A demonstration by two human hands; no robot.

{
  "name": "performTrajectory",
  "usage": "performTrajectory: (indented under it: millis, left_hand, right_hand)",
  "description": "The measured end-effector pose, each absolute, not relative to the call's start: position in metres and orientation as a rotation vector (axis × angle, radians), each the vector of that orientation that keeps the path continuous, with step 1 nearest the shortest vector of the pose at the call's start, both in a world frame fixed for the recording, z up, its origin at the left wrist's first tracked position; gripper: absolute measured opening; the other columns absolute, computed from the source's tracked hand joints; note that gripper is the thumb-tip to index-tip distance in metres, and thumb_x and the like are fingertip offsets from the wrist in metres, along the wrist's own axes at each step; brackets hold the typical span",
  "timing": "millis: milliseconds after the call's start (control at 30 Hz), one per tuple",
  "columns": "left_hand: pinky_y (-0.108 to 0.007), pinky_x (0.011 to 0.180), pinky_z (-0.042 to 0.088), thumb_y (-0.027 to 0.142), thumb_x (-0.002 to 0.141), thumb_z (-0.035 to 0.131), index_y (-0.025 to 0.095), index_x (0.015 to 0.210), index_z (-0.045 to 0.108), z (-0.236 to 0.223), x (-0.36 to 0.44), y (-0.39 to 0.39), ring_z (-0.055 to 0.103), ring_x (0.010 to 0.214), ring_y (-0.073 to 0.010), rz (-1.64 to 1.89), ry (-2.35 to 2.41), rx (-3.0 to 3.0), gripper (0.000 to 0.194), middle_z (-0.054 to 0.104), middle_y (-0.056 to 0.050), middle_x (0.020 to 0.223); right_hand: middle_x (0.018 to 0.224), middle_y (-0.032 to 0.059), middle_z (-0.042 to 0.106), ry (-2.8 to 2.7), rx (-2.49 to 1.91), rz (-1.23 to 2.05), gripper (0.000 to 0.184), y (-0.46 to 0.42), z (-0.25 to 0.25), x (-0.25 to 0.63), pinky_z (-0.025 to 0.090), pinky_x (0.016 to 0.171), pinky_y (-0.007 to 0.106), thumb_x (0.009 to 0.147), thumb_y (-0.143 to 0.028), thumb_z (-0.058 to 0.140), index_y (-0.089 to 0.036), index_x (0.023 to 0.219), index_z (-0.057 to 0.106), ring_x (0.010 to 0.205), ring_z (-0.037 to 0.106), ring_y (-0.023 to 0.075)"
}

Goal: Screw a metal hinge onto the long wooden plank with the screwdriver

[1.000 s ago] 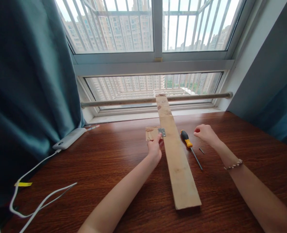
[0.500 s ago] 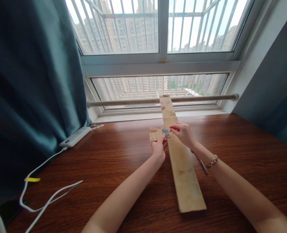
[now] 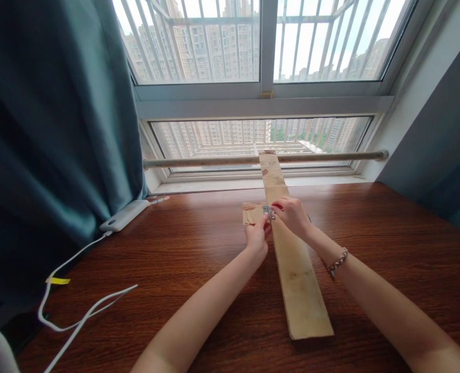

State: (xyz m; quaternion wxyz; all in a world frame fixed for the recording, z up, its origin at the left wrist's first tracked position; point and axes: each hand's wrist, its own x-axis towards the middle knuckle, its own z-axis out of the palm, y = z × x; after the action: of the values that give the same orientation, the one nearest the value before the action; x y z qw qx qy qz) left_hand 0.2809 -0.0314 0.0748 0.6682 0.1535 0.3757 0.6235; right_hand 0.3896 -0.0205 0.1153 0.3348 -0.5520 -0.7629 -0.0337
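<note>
The left hand [image 3: 257, 235] pinches the small metal hinge [image 3: 268, 211] where it sits on the long plank [image 3: 294, 264]. The right hand [image 3: 294, 215] meets it there, fingertips pinched at the hinge's right edge; what they hold is too small to tell. A small wood block [image 3: 252, 212] butts against the plank's left side, under the hinge.

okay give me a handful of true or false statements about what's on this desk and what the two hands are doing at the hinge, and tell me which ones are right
1. Both hands meet at the small metal hinge. True: left hand and right hand have fingertips at it.
2. The long wooden plank lies flat, wholly on the desk. False: its far end rests on the rail by the window.
3. The right wrist wears a beaded bracelet. True.
4. The small wood piece sits right of the plank. False: it is on its left.
5. A white power bank lies near the curtain. True.
</note>
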Motion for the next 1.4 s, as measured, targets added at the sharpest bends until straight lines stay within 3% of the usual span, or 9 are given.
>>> performTrajectory:
  millis: [600,1000,1400]
  left_hand:
    - [-0.026,0.059,0.053,0.007,0.068,0.069,0.013,0.081,0.062,0.074,0.282,-0.031,0.062,0.056,-0.0115,1.410,0.858,0.340,0.015,0.068,-0.004,0.075]
    - [-0.026,0.063,0.054,0.010,0.067,0.072,0.013,0.079,0.062,0.072,0.281,-0.030,0.063,0.061,-0.0121,1.407,0.859,0.351,0.016,0.067,-0.004,0.074]
    - [-0.025,0.062,0.054,0.009,0.071,0.068,0.013,0.080,0.061,0.073,0.281,-0.031,0.062,0.059,-0.0114,1.400,0.842,0.339,0.012,0.066,-0.004,0.073]
  right_hand:
    - [0.085,0.0079,0.071,-2.033,-1.299,-0.091,0.021,-0.024,0.109,0.406,0.045,0.070,0.024,0.085,-0.011,0.052,-0.016,0.091,0.072,0.076,0.064,0.0172]
    - [0.084,0.0064,0.072,-2.035,-1.258,0.051,0.017,-0.034,0.105,0.404,0.047,0.067,0.024,0.085,-0.015,0.055,-0.018,0.085,0.072,0.072,0.065,0.0158]
    - [0.086,0.0071,0.069,-2.028,-1.314,-0.113,0.015,-0.034,0.090,0.394,0.045,0.069,0.024,0.088,-0.016,0.053,-0.016,0.082,0.067,0.075,0.063,0.0161]
